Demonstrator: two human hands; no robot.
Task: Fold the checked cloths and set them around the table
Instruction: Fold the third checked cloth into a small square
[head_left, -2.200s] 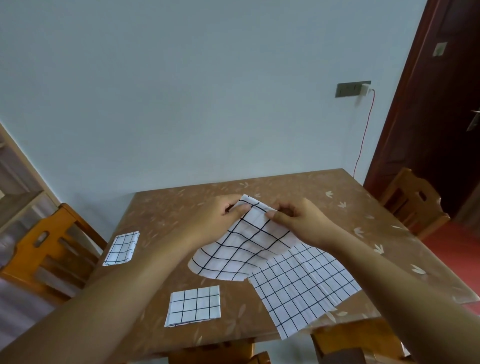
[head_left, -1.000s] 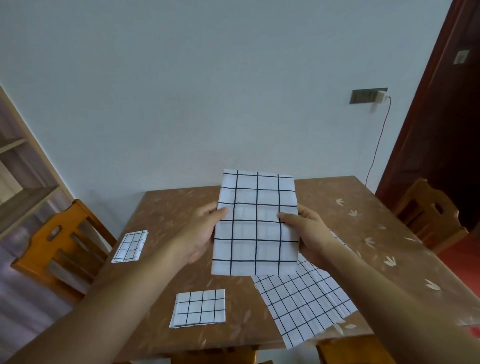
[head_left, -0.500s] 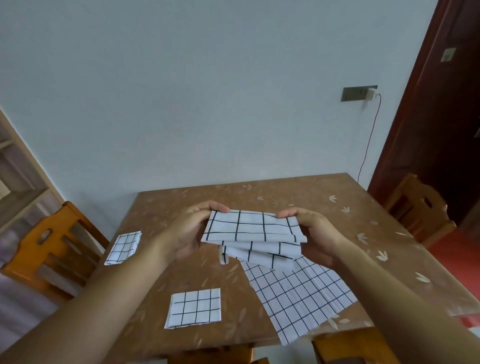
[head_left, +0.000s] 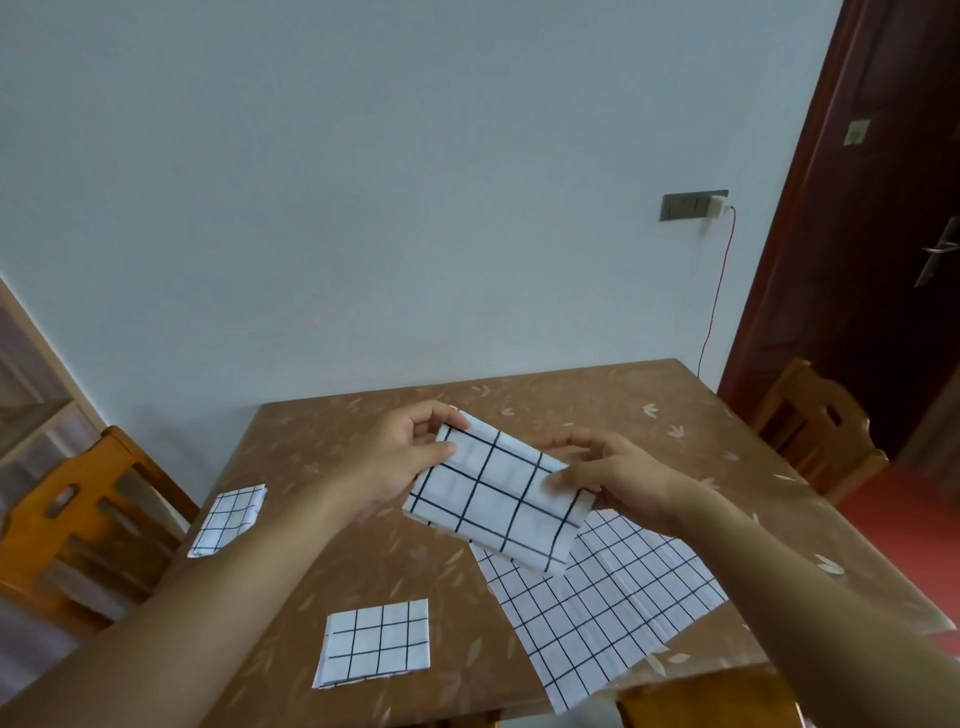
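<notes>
Item in hand — half-folded checked cloth (head_left: 493, 499), a rectangle held just above the worktop (head_left: 571, 410). Its long axis runs from far-left to near-right, straight between my hands.

Left hand (head_left: 410, 452): curled on the far-left short end, thumb on top, pinching it.
Right hand (head_left: 618, 478): curled on the right short end, pinching likewise. Each hand has its own end; neither is nearer.

Judgement: one fold is left, short end onto short end along that axis, to match the squares already laid out.

Also on the worktop:
- unfolded cloth (head_left: 613, 608), flat, under and to the near right of the held one, its corner over the front edge;
- folded square (head_left: 376, 644), near the front edge;
- folded square (head_left: 228, 519), at the left edge.

Room — brown leaf-patterned top against a pale wall; wooden chair (head_left: 78, 519) left, another chair (head_left: 821, 431) right, dark door (head_left: 883, 208) beyond.
</notes>
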